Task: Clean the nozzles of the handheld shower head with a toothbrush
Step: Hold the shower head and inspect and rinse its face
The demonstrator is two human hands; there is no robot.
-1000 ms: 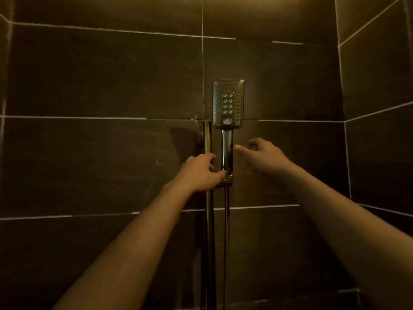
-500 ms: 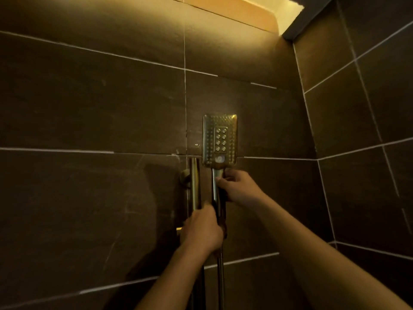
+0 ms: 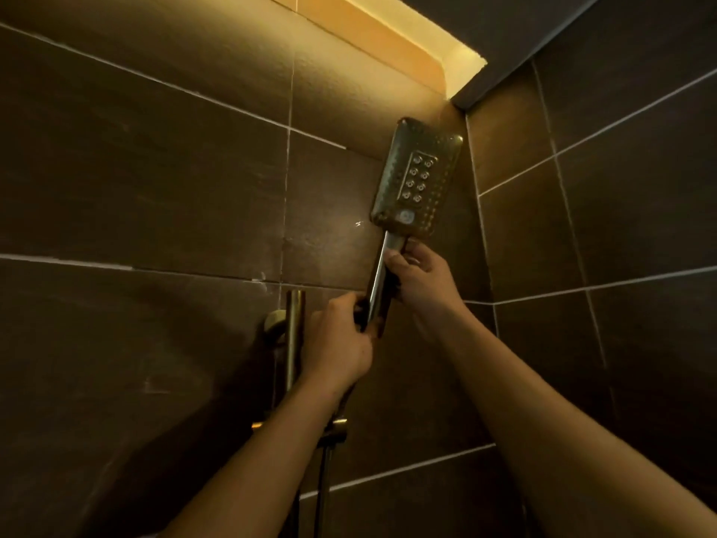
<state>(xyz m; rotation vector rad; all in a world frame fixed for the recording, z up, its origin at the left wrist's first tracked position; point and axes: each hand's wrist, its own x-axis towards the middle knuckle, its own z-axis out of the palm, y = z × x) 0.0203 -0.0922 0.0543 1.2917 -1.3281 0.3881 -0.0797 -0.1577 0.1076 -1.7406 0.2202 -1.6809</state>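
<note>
High against the dark tiled wall (image 3: 155, 188), near the corner, the shower head (image 3: 417, 180) tilts right, nozzle face toward the camera. Both hands grip its chrome handle (image 3: 378, 285): right hand (image 3: 423, 285) wrapped just under the head, left hand (image 3: 341, 343) closed lower down. Beside them stands the rail (image 3: 295, 335), with the hose (image 3: 322, 491) hanging below.

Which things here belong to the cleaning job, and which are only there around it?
For the job:
- shower head, with its nozzles facing the camera
- its handle, held by the left hand and the right hand
No toothbrush is in view.

Only around:
- wall rail
- hose
- tiled wall
</note>
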